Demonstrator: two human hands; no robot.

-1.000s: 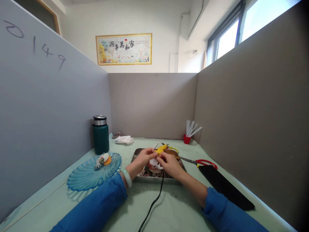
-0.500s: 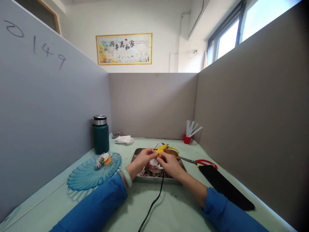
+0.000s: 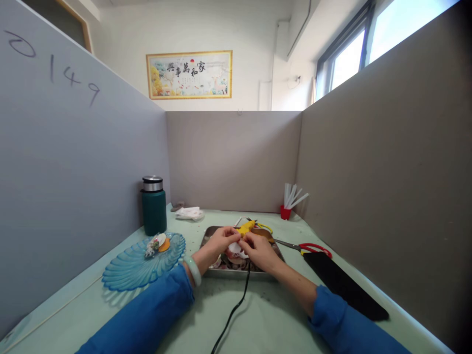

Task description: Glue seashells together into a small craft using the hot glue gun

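Observation:
My left hand (image 3: 216,244) and my right hand (image 3: 259,250) meet over a metal tray (image 3: 210,268), fingertips pinched together on a small white shell piece (image 3: 235,247). More white and reddish shells lie in the tray under the hands. A yellow glue gun (image 3: 246,227) rests at the tray's far edge just behind my fingers, and its black cord (image 3: 232,310) runs toward me between my blue sleeves. A pale bangle sits on my left wrist.
A blue shell-shaped glass plate (image 3: 140,268) with small shells lies left. A green flask (image 3: 154,205) stands by the left partition. Red-handled scissors (image 3: 309,247) and a black flat case (image 3: 342,285) lie right. A red cup of white sticks (image 3: 286,206) stands in the far corner.

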